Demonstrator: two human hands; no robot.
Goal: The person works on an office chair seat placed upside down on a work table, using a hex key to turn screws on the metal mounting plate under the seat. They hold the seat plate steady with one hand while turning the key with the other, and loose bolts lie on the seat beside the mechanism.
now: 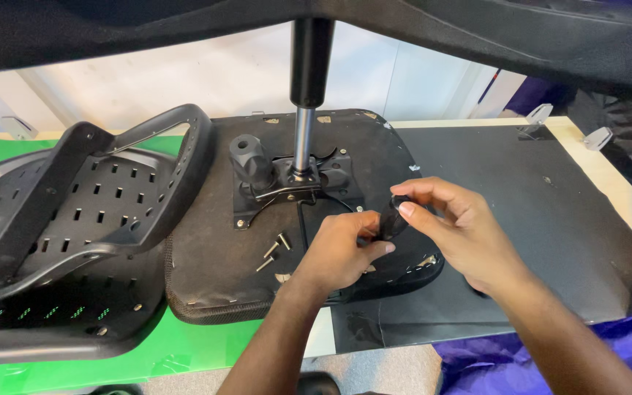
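An upturned black chair seat (pixel 213 241) lies on the table, its metal mechanism plate (pixel 287 183) facing up with a gas-lift column (pixel 305 110) standing in it. My right hand (pixel 462 234) pinches a small black handle (pixel 391 218) above the seat's right part. My left hand (pixel 338 252) rests on the seat just left of that handle, fingers curled against its lower end. Two loose bolts (pixel 272 252) lie on the seat left of my left hand. A black knob (pixel 249 161) stands on the plate's left side.
A black perforated plastic chair back (pixel 74 212) lies at the left on a green mat (pixel 192 344). A black mat (pixel 550 219) covers the right of the table. The chair base (pixel 477 36) spans the top of view. Purple cloth (pixel 623 344) hangs at lower right.
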